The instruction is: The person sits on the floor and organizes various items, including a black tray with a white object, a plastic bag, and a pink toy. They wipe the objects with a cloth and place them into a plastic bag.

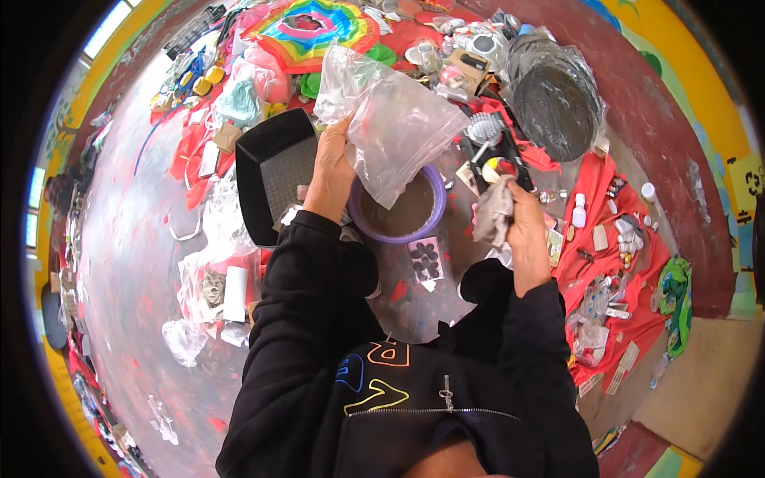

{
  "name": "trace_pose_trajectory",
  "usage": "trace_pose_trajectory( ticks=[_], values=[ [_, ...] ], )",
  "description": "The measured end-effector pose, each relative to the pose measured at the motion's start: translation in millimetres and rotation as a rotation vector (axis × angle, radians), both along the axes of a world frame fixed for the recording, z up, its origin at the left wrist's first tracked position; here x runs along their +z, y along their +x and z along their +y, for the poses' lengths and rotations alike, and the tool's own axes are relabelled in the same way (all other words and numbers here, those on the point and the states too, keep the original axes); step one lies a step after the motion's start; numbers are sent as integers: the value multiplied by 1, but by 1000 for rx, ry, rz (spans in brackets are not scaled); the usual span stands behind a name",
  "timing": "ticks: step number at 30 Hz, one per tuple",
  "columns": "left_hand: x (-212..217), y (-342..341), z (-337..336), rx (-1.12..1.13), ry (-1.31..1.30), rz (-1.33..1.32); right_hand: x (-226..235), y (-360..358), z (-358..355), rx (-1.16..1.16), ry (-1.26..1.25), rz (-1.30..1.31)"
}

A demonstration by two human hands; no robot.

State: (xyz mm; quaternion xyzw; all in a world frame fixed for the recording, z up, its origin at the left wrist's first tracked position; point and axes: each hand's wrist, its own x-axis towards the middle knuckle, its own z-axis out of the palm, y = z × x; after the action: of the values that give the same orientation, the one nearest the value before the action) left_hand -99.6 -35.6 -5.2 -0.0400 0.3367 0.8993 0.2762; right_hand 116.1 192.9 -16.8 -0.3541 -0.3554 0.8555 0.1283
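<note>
My left hand grips a clear plastic bag by its left edge and holds it up, spread out. Beneath the bag sits a purple basin with murky grey-brown water; the bag hides its far side. My right hand is closed round a crumpled greyish rag, to the right of the basin. Just beyond the rag lies a black item with a silver ribbed round part, whose kind I cannot make out. A black tray stands tilted beside my left wrist.
A pink card with dark flower shapes lies between my feet. Red sheeting at the right bears many small items. Farther off are a black round thing in clear plastic and a rainbow-striped round piece. A white roll lies at the left.
</note>
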Motion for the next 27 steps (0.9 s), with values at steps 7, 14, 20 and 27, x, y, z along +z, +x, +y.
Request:
trace_pose_trajectory(
  ticks=[7,14,20,27],
  values=[
    [-1,20,25,-24,8,-73,-5,-23,-33,79,1,96],
    [5,37,52,-8,-83,-26,22,-15,-33,50,72,106],
    [-9,52,85,-164,-14,-104,19,-1,-11,-112,56,107],
    [6,96,117,-186,-14,-46,15,13,12,-113,111,70]
  ],
)
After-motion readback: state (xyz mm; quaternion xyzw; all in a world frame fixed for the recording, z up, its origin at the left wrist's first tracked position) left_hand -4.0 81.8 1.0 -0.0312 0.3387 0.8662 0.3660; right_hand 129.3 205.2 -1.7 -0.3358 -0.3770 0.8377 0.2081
